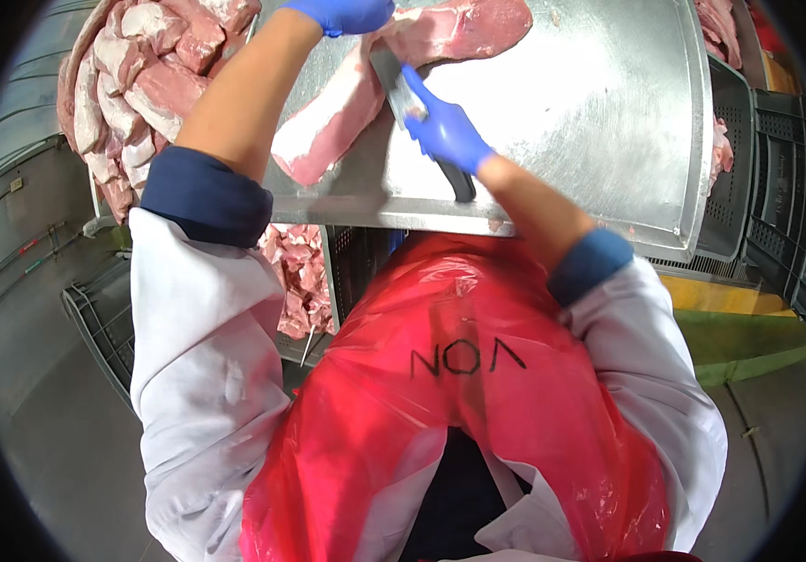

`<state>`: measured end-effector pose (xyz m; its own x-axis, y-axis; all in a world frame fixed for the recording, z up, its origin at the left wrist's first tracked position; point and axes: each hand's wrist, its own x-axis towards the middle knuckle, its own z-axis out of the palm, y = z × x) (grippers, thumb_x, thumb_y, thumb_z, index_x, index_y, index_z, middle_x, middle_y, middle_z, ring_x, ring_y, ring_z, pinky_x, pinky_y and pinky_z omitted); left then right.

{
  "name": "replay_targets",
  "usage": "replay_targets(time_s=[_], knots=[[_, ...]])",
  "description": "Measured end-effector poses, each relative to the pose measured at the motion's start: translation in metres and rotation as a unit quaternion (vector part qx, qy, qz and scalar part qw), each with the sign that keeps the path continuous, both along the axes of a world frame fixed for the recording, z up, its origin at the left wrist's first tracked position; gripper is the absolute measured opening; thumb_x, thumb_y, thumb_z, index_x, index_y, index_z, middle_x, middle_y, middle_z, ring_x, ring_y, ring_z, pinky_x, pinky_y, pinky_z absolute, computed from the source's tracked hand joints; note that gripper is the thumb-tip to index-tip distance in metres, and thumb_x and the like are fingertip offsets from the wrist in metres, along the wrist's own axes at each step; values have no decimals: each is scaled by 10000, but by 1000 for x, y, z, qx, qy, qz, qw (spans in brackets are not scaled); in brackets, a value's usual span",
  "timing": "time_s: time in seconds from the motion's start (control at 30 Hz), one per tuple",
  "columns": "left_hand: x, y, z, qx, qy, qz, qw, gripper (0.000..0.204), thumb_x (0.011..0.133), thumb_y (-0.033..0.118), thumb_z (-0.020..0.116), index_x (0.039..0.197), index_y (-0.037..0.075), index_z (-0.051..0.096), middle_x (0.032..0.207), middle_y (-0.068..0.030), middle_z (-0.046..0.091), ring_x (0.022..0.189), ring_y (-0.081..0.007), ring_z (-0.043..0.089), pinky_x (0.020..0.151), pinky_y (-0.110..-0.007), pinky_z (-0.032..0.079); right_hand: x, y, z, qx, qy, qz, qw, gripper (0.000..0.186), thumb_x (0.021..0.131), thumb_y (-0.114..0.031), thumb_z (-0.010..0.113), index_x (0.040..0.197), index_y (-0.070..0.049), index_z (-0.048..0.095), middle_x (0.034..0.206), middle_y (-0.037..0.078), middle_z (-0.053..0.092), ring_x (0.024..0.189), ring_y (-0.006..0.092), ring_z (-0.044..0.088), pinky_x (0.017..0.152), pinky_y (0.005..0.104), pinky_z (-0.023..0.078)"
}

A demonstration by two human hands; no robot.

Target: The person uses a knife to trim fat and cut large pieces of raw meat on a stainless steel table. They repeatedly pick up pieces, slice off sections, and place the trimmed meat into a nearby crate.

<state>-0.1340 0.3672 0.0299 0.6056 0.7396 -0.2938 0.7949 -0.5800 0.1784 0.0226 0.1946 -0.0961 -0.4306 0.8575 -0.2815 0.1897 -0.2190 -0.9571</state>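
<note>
On a metal work table (534,131) lies a long pale-pink cut of meat (337,131), bent at an angle, with a second arm stretching toward the upper right. My right hand (450,136), in a blue glove, is closed around a knife (389,80); its black handle end sticks out below the palm. The blade points up and left and meets the meat at the bend. My left hand (342,14), also blue-gloved, is at the top edge beside the meat's upper part. Its fingers are mostly out of the picture, so their hold is not visible.
Large meat pieces (140,84) are heaped at the table's left. Below the table, a crate holds small meat trimmings (302,276). Dark plastic crates (791,187) stand at the right, near a yellow-and-green step (749,328). A red plastic apron (459,328) covers my front.
</note>
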Motion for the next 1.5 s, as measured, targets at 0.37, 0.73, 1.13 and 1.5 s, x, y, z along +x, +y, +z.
replay_targets(time_s=[0.37, 0.73, 1.13, 1.5], knots=[[-26, -16, 55, 26, -99, 59, 993, 196, 843, 81, 538, 1024, 16, 577, 933, -248, 653, 898, -447, 623, 769, -499, 486, -24, -5, 23, 42, -30, 84, 995, 724, 940, -161, 485, 1612, -211, 221, 762, 99, 654, 543, 180, 609, 614, 340, 576], [-19, -62, 116, 59, -187, 40, 980, 129, 861, 64, 511, 963, -2, 556, 861, -253, 627, 825, -446, 610, 722, -493, 475, -96, -7, 30, -5, -17, 92, 996, 792, 928, -145, 501, 1616, -143, 108, 753, 218, 669, 599, 315, 677, 623, 433, 563], [35, -121, 57, 382, -452, 210, 778, 458, 790, 165, 610, 1084, -179, 534, 717, -220, 629, 669, -338, 667, 587, -443, 525, -155, -58, 40, -70, 39, 26, 996, 725, 1007, -163, 557, 1617, -168, 164, 795, 25, 584, 600, 119, 540, 513, 313, 471], [32, -140, 121, 375, -530, 225, 726, 301, 762, 148, 656, 932, -68, 536, 691, -192, 618, 637, -352, 651, 571, -444, 517, -167, -104, 2, -53, -31, 88, 994, 816, 923, -119, 556, 1625, -185, 147, 732, 105, 653, 533, 145, 596, 529, 304, 509]])
